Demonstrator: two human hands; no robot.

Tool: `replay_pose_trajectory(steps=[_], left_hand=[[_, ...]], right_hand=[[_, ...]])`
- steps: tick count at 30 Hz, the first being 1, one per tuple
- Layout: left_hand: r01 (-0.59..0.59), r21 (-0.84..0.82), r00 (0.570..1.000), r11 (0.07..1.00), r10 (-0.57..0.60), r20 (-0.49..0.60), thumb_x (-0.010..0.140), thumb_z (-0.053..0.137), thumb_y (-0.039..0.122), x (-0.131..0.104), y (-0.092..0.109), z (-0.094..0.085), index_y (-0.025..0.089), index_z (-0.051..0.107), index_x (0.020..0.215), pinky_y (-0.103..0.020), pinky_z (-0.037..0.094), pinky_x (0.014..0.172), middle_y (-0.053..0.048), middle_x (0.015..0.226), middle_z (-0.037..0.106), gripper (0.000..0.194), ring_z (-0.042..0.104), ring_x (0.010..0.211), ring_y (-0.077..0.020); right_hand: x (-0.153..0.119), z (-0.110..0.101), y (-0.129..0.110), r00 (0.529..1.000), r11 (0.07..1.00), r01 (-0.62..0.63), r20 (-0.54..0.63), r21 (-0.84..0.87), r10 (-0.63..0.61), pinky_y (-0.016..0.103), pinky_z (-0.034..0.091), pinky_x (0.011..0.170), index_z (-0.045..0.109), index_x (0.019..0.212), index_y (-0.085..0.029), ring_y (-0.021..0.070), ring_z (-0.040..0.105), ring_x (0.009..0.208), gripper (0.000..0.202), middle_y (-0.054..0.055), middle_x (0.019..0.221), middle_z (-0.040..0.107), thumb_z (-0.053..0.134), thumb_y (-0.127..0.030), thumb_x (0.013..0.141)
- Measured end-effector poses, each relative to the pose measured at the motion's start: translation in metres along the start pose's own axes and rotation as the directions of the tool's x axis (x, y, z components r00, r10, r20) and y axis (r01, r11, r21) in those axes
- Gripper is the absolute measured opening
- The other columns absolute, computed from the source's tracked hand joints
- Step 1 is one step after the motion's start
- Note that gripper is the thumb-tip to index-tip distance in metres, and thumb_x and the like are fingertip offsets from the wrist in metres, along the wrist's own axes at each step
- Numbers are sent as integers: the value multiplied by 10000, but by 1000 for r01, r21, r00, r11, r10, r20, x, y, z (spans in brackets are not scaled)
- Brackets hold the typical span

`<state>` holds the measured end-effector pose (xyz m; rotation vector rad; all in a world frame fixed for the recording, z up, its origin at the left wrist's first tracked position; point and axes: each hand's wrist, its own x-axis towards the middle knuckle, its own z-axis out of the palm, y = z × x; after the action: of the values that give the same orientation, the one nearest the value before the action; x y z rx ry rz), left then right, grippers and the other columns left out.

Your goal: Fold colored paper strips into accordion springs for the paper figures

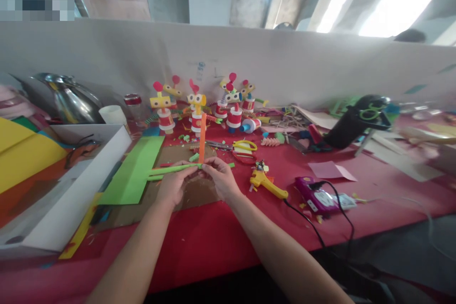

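Between my two hands, above a brown cardboard sheet (199, 194), paper strips meet at a corner. A bright green paper strip (171, 169) runs out to the left past my left hand (177, 181), whose fingers pinch it. An orange paper strip (203, 138) stands upright from the joint. My right hand (221, 176) is closed at that same joint, fingertips pressed on the strips. A wide green paper sheet (131, 171) lies to the left of my hands. Scissors with yellow handles (245, 145) and red-handled scissors (244, 156) rest just beyond my right hand.
Several paper-cup robot figures (196, 113) stand along the back. A yellow glue gun (267, 184) and a purple power strip (317, 197) with cords lie at right. A white box (85, 185) of paper is at left, a steel jug (69, 99) behind it.
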<state>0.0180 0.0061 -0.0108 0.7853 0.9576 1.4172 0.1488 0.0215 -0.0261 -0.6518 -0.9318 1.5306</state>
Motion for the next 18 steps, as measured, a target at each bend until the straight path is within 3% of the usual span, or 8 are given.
replay_pose_trajectory(steps=[12,18], left_hand=[[77,-44,997,996,-77,2,589,789,229,-5,-3,12,107,713,778,-257,477,654,-52,676,699,237,630,628,-139],[122,-16,992,992,-122,-38,543,811,215,-1,-7,6,98,711,723,-229,431,556,-61,673,699,237,599,575,-123]], right_hand=[[1,1,2,999,998,42,0,-40,-42,227,519,594,643,762,-168,84,594,568,181,-10,714,651,743,-282,663],[1,-2,1,1000,997,-3,14,-83,4,233,518,598,656,760,-164,92,601,559,199,-3,679,660,746,-300,647]])
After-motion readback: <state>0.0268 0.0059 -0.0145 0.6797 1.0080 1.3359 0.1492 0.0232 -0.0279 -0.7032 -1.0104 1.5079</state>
